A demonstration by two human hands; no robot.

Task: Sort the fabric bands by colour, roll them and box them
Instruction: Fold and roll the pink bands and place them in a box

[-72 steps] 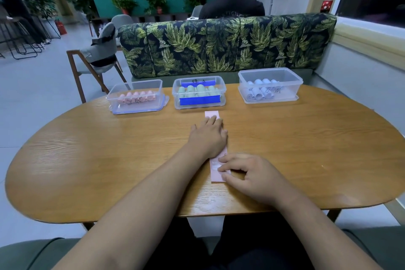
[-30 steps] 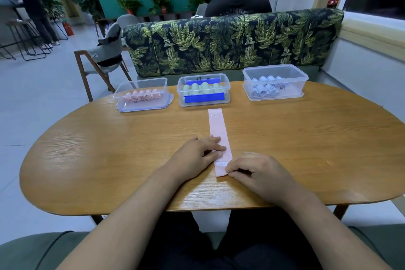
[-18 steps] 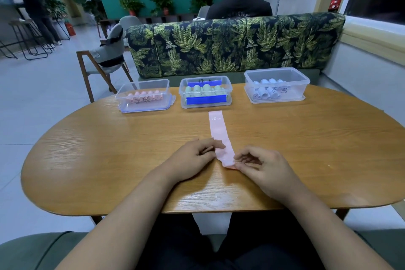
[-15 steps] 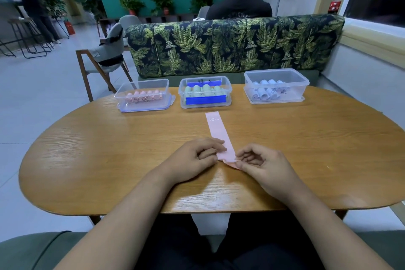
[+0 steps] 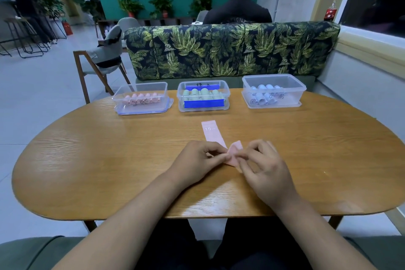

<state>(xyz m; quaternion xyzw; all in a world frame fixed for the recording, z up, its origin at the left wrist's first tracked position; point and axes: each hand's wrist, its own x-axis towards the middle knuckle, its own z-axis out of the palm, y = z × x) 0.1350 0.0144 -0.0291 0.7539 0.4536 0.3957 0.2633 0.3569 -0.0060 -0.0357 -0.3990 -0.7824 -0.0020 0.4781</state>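
Here, the left hand [image 5: 197, 160] and right hand [image 5: 265, 171] each pinch the near end of the pink band [image 5: 213, 136] with curled fingers, raising it to begin a tight first turn. The remainder lies flat on the worktop [image 5: 109, 160] toward 12 o'clock, probably so that it feeds in straight. The box of pink rolls [image 5: 141, 107] stands at 11 o'clock.

left grip [image 5: 197, 160]: thumb and forefinger pinching | right grip [image 5: 265, 169]: pinching | tips touching

Your oval wooden table [image 5: 87, 171] fills the frame's middle. Along its far edge, at upper centre, stand the left box [image 5: 140, 107] of pink rolls [image 5: 140, 98], the middle box [image 5: 203, 109] of green rolls [image 5: 197, 93] and the right box [image 5: 294, 94] of pale blue rolls [image 5: 263, 97]. Your pink band [image 5: 211, 133] lies at centre, below the middle box.
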